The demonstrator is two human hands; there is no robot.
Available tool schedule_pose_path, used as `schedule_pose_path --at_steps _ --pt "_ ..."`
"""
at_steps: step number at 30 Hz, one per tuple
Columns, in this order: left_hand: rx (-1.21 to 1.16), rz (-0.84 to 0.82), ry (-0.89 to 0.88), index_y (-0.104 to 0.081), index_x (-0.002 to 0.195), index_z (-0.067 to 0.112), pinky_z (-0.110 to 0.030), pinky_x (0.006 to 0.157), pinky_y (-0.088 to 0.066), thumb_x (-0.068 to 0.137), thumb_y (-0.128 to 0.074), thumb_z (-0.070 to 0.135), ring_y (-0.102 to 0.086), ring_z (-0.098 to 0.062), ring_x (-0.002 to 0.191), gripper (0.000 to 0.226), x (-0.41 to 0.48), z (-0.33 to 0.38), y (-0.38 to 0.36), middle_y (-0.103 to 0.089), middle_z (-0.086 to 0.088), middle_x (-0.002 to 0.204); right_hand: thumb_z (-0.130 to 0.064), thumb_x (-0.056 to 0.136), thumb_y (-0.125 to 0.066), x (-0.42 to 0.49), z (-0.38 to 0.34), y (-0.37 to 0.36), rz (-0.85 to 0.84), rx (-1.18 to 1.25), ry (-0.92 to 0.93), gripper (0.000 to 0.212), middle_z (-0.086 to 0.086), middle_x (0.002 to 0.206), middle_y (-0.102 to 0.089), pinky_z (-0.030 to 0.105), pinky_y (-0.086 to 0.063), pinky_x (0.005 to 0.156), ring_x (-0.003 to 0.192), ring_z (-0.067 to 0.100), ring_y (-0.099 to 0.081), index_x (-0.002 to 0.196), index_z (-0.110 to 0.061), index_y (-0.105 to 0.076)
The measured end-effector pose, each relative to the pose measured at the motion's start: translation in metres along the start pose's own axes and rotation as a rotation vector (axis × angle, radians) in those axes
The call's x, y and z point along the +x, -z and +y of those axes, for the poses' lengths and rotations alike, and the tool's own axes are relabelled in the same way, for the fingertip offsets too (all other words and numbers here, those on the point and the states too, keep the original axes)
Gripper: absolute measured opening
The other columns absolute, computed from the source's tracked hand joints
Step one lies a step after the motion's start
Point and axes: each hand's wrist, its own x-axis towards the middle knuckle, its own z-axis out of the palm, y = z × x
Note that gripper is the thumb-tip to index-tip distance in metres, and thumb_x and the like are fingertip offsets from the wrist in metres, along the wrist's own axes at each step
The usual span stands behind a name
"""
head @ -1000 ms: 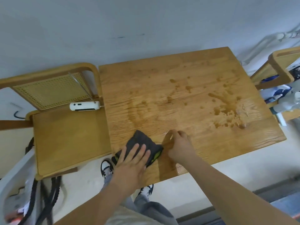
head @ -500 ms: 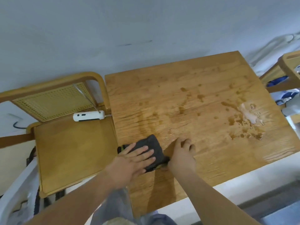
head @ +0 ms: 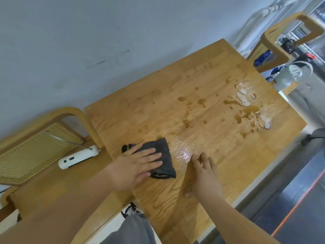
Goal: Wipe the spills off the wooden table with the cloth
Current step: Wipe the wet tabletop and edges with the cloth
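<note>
Head view: left hand (head: 135,166) lies flat, fingers spread, pressing the dark cloth (head: 161,155) onto the worktop (head: 175,199); nothing clenched. Since a second ago the cloth has slid farther from the near edge, leaving a wet sheen beside it. Right hand (head: 204,175) rests open just right of the cloth, empty. Main spill (head: 249,110) lies well right of the cloth, unwiped. No containers identifiable.
</note>
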Motion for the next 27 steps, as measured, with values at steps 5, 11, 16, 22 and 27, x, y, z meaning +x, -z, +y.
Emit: schedule_pose_path --at_steps 5,11,16,22,27 --pt "-0.154 0.163 0.713 -0.015 0.16 0.036 -0.05 0.126 0.005 0.109 -0.02 0.042 0.004 -0.012 0.156 0.052 0.043 0.015 0.011 -0.008 0.012 0.169 -0.034 0.059 -0.1 0.0 -0.004 0.003 -0.015 -0.009 -0.064 0.146 -0.006 0.17 0.019 0.046 -0.029 0.125 0.158 0.027 0.014 0.164 -0.037 0.002" --pt "-0.098 0.016 0.165 -0.017 0.16 0.039 -0.047 0.126 0.003 0.109 -0.022 0.044 0.003 -0.009 0.156 0.052 0.035 0.005 0.017 -0.008 0.017 0.167 -0.033 0.061 -0.099 0.001 -0.006 0.004 -0.009 0.012 -0.054 0.145 -0.005 0.171 0.019 0.046 -0.028 0.125 0.158 0.026 0.016 0.164 -0.035 0.002" --pt "-0.194 0.209 0.877 -0.01 0.161 0.037 -0.051 0.126 0.003 0.107 -0.013 0.046 0.006 -0.011 0.156 0.055 0.067 -0.011 0.027 -0.003 0.012 0.17 -0.025 0.058 -0.1 0.002 -0.005 0.001 -0.006 0.021 -0.066 0.146 -0.004 0.17 0.02 0.049 -0.03 0.123 0.157 0.027 0.016 0.164 -0.036 0.001" --pt "-0.124 0.044 0.294 -0.019 0.16 0.034 -0.052 0.125 0.002 0.107 -0.028 0.039 0.0 -0.013 0.156 0.054 0.063 0.063 0.012 -0.013 0.011 0.169 -0.027 0.061 -0.098 0.0 0.002 -0.001 -0.006 0.015 -0.019 0.143 -0.001 0.171 0.022 0.049 -0.031 0.123 0.157 0.028 0.018 0.164 -0.033 0.002" --pt "-0.1 0.012 0.385 -0.011 0.16 0.041 -0.046 0.126 0.004 0.109 -0.019 0.046 0.012 -0.004 0.154 0.052 0.071 0.006 0.024 -0.001 0.019 0.168 -0.028 0.065 -0.096 0.001 0.001 0.003 0.0 0.024 -0.001 0.142 -0.003 0.17 0.024 0.05 -0.041 0.117 0.157 0.028 0.018 0.164 -0.035 0.005"
